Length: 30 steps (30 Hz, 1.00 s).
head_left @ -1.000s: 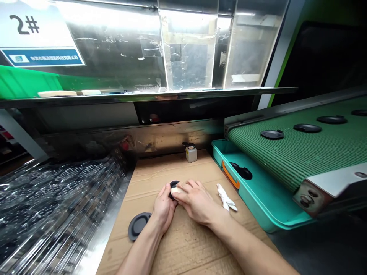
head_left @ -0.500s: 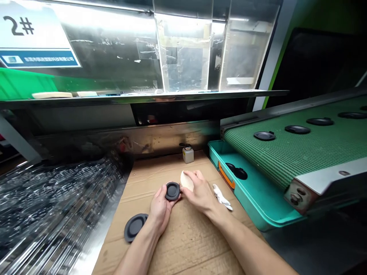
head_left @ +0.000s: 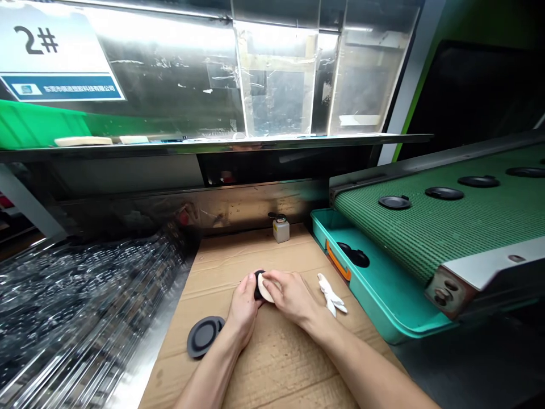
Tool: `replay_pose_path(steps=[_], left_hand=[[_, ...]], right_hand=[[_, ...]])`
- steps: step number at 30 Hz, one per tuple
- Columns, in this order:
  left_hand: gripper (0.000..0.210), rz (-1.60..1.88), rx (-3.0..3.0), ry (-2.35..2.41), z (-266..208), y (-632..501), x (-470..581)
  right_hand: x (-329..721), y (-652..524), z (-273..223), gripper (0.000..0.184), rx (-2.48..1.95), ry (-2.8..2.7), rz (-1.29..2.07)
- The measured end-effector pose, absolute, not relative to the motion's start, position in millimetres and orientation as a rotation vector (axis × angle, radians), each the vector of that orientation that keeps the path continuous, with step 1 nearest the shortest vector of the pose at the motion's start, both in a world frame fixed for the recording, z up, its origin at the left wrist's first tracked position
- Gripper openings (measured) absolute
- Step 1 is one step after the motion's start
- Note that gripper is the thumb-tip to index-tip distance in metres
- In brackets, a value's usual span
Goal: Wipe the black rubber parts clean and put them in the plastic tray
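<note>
My left hand (head_left: 243, 309) is closed around a small black round lid-like part (head_left: 258, 278) above the cardboard. In my right hand (head_left: 294, 296) is a cream-coloured round pad (head_left: 264, 291), pinched between thumb and fingers. The pad lies against the face of the black part and covers much of it. Left of my left forearm, a larger black disc (head_left: 203, 337) with a raised ring rests on the cardboard (head_left: 289, 363). To the right of my right hand lies a crumpled white cloth or glove (head_left: 330, 292).
A small bottle with a metal top (head_left: 281, 229) stands at the back. At right, a teal bin (head_left: 385, 315) holds black parts below a green conveyor belt (head_left: 409, 233) carrying several black discs. Clear plastic wrapping (head_left: 85, 318) lies at left. A metal shelf (head_left: 255, 146) crosses above.
My right hand has moved left and brought the cream pad onto the black part, which was uncovered before. The left hand has turned the part to face the pad more.
</note>
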<state>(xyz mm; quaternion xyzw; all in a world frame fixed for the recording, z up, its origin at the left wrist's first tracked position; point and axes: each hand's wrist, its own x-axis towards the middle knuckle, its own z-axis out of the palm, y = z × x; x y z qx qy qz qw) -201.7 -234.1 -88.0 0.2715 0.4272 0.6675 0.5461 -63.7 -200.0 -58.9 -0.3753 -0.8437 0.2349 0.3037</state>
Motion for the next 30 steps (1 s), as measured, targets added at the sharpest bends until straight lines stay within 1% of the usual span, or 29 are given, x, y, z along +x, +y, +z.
replay_pose_path(steps=[2,4,8,10,12,14,18,20,24,30], left_hand=[[0.049,1.593,0.656,1.042,-90.4,-233.4,-201.3],[0.051,1.591,0.668,1.056,-91.3,-233.3,-201.0],[0.052,1.586,0.684,1.046,-89.3,-234.2,-200.4],[0.052,1.583,0.672,1.027,-88.0,-234.5,-200.2],[0.051,1.58,0.652,1.017,-86.9,-234.9,-200.2],[0.048,1.582,0.63,1.019,-86.0,-235.6,-200.2],[0.04,1.626,0.595,0.983,-84.9,-237.0,-201.1],[0.034,1.644,0.576,0.95,-85.0,-237.1,-202.2],[0.025,1.656,0.561,0.946,-85.2,-236.8,-204.0],[0.023,1.657,0.573,0.938,-84.9,-238.4,-203.7]], right_hand=[[-61.6,-199.4,-56.9,0.028,-1.124,-2.223,0.593],[-58.9,-197.6,-55.8,0.026,-1.166,-2.229,0.647],[-58.2,-191.6,-57.7,0.027,-0.96,-2.171,0.963],[-58.7,-188.3,-60.2,0.027,-0.96,-2.086,0.943],[-58.2,-186.4,-62.5,0.027,-1.08,-2.043,0.858],[-57.8,-187.1,-63.6,0.026,-1.165,-2.081,0.855],[-62.7,-195.1,-63.0,0.026,-0.94,-2.204,0.953],[-65.6,-198.2,-62.3,0.026,-0.942,-2.203,0.832],[-65.2,-197.0,-62.2,0.029,-1.267,-2.11,0.451],[-64.9,-197.5,-61.9,0.027,-1.105,-1.995,0.479]])
